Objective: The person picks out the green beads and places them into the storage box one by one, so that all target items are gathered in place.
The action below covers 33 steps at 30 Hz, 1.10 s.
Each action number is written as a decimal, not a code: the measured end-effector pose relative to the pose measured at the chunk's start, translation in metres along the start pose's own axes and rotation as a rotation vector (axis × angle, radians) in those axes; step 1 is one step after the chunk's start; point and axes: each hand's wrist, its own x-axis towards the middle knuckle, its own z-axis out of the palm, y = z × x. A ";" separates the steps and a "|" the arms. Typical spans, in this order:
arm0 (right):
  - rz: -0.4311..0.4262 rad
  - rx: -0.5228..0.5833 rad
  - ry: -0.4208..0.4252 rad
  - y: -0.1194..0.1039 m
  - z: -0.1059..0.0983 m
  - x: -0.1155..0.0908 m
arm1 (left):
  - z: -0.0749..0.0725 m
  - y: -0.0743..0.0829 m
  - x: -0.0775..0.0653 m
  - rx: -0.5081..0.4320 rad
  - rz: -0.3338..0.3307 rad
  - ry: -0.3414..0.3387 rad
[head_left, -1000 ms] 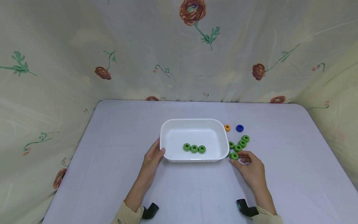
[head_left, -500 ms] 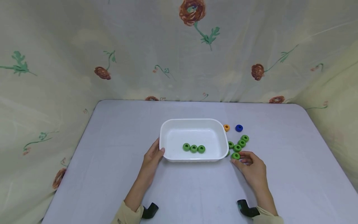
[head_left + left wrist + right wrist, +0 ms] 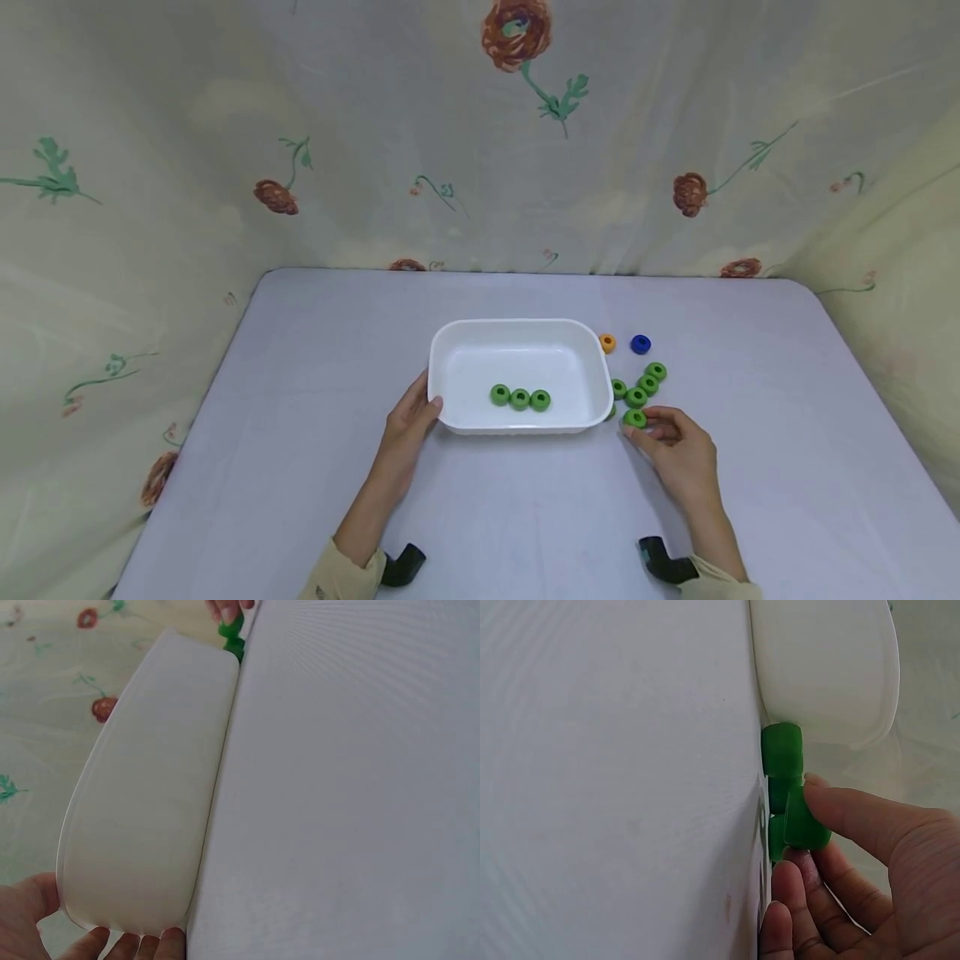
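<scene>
A white rectangular tray stands mid-table with three green beads in a row inside it. My left hand grips the tray's left end; in the left wrist view its thumb is at the rim and the fingertips lie against the wall. To the right of the tray, my right hand pinches a green bead between thumb and fingers. Several more green beads lie just beyond that hand, and one is partly hidden by the tray's edge.
An orange bead lies by the tray's far right corner, with a blue bead to its right. A white cloth covers the table. Floral fabric hangs behind and at the sides.
My right hand has shifted slightly to the right with the pinched green bead, away from the tray. The left hand and the tray look nearly unmoved.
</scene>
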 end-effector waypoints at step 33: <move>0.035 0.099 -0.004 -0.006 -0.005 -0.002 | 0.001 -0.001 -0.001 -0.001 0.001 0.002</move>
